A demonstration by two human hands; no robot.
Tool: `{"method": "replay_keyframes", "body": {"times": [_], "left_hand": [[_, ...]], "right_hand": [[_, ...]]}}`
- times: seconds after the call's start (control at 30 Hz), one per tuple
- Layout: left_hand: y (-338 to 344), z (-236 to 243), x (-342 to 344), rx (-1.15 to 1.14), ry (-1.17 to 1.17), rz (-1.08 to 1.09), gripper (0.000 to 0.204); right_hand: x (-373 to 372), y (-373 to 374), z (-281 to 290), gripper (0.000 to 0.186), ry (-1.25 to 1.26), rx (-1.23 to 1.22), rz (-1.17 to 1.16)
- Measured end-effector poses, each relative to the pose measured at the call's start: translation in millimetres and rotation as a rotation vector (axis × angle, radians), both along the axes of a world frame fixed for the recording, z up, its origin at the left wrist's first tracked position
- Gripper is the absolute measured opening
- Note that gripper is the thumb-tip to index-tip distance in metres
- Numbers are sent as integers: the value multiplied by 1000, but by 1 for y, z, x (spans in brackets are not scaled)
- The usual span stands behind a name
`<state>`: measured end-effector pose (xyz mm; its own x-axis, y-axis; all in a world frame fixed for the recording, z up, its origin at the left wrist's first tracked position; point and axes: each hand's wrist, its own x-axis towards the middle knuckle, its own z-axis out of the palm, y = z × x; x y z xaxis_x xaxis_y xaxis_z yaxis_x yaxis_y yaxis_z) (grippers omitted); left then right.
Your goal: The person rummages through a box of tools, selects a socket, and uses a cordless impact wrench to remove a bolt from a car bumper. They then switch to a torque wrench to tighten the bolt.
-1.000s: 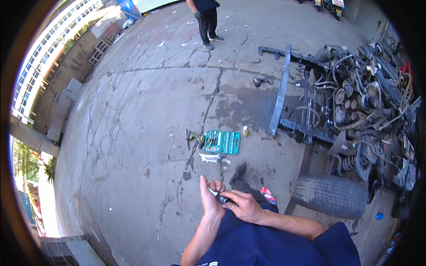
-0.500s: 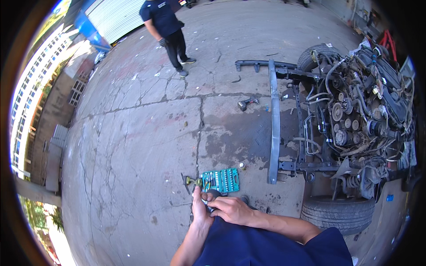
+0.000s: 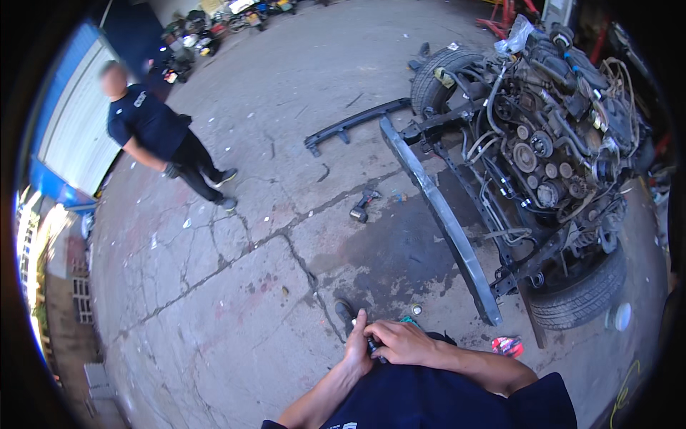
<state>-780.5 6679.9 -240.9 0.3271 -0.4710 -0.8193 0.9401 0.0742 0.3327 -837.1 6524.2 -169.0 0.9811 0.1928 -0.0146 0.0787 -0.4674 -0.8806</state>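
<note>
In front of my body, low in the picture, both hands are close together at a small dark, narrow piece with a slight shine. My left hand is closed around it, thumb pointing upward. From the other side my right hand grips it with bent fingers. Most of the piece is covered by the fingers, so its kind cannot be made out. A sliver of a teal tool case shows just beyond my right hand. Close by stands a small round can.
A stripped vehicle frame with an engine fills the right side, its grey metal beam facing me. On the concrete lie a cordless power tool, a black bar and a red package. Another person stands at left.
My view has turned and shifted, and the frame appears tilted. The teal case, spread out in sight before, is now mostly hidden. My shoe shows ahead of my hands, which stay together.
</note>
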Motion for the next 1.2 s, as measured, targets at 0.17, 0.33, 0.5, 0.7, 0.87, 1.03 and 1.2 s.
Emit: {"method": "replay_keyframes", "body": {"times": [0.17, 0.33, 0.5, 0.7, 0.87, 1.03, 1.2], "left_hand": [[33, 22, 113, 42, -22, -35, 55], [60, 27, 199, 4, 1, -113, 49], [39, 26, 343, -125, 18, 48, 40], [9, 60, 494, -481, -118, 448, 50], [-18, 43, 593, -341, -175, 298, 49], [-74, -16, 659, 1, -248, -60, 44], [-136, -71, 712, 49, -112, -569, 32]], "right_hand": [[103, 41, 29, 45, -49, -48, -76], [185, 70, 29, 47, -4, -87, -86], [302, 59, -3, 59, -155, -119, -327], [440, 34, -46, 32, 81, 138, -293], [522, 19, -66, 34, 112, 240, -305], [573, -37, -85, 40, 322, 486, -614], [618, -77, -122, 42, 470, 198, -854]]}}
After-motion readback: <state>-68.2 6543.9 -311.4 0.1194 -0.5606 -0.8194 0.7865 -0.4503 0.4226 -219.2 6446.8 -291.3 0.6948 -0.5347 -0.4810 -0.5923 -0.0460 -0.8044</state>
